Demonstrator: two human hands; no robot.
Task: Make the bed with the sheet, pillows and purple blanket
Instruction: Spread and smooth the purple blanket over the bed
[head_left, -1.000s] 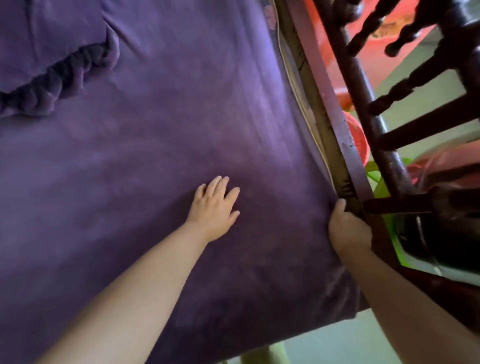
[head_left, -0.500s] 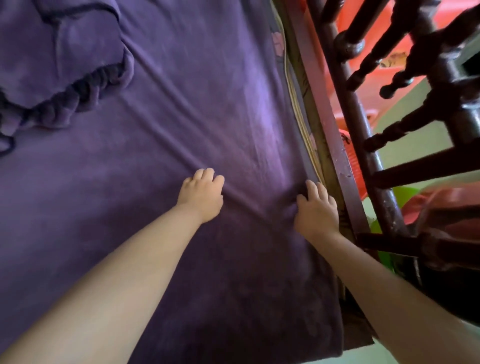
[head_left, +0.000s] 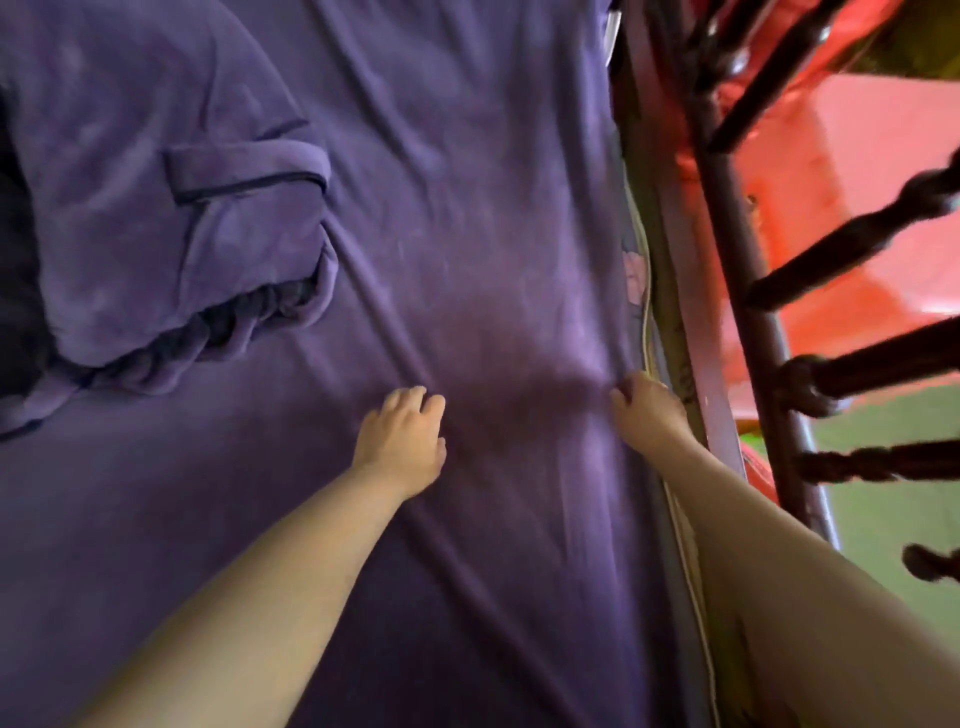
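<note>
Purple blanket (head_left: 467, 234) spread across bed.
Left hand (head_left: 402, 441) and right hand (head_left: 647, 415) both pinching blanket (creased between them); wooden rail (head_left: 737, 291) just right.

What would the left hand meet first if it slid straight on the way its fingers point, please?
Only more blanket, it seems. The left hand points up the bed; its line looks to pass right of the bunched fold, so the way looks free.

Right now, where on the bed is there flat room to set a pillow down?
The purple blanket lies flat above the left hand and right hand, and again lower left beside the left forearm. Crowded: the bunched fold at upper left and the bed rail edge.
</note>
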